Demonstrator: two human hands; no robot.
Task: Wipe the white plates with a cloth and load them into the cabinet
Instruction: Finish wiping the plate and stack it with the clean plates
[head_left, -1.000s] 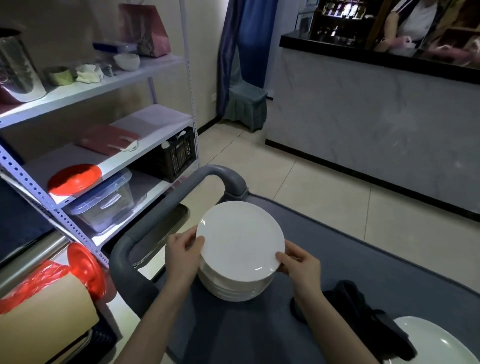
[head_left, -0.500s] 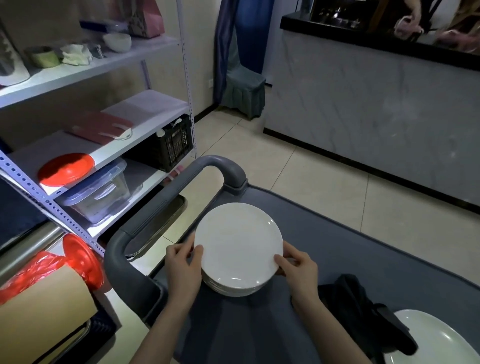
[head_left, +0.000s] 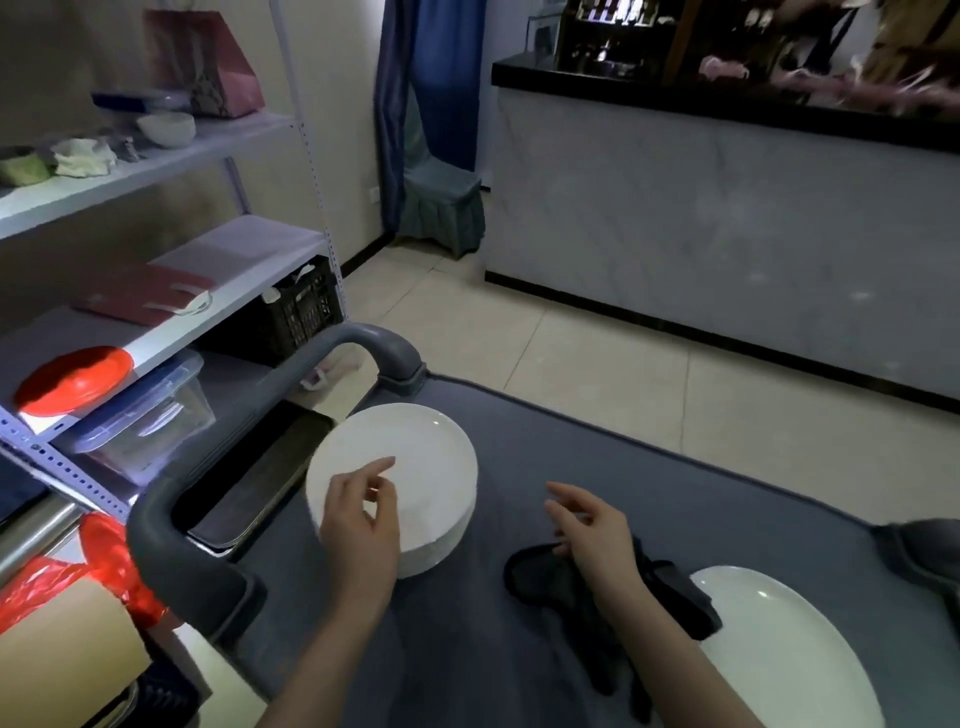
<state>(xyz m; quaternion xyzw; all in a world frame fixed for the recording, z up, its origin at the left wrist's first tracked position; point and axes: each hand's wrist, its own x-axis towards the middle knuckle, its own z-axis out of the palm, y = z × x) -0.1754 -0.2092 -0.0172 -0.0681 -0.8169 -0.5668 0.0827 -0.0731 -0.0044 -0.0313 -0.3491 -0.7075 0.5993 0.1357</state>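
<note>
A stack of white plates (head_left: 415, 457) rests on the grey cart top (head_left: 649, 499), near its left end. My left hand (head_left: 358, 525) hovers over the stack's near edge with loosely bent fingers and holds nothing. To the right, my right hand (head_left: 592, 530) hangs above a dark cloth (head_left: 550, 582) that lies crumpled on the cart; its fingers are relaxed and empty. A large white oval plate (head_left: 779, 644) lies at the cart's near right, partly under the cloth's edge.
The cart's grey handle (head_left: 176, 540) curves along its left side. A metal shelf rack (head_left: 156, 332) stands at left with a red lid, a clear plastic box and a black crate. A marble-faced counter (head_left: 727, 223) runs across the back right. Tiled floor lies between.
Both hands have let go of the plate stack, which now sits on the cart. My left hand lifted above it and my right hand moved right, over the dark cloth.
</note>
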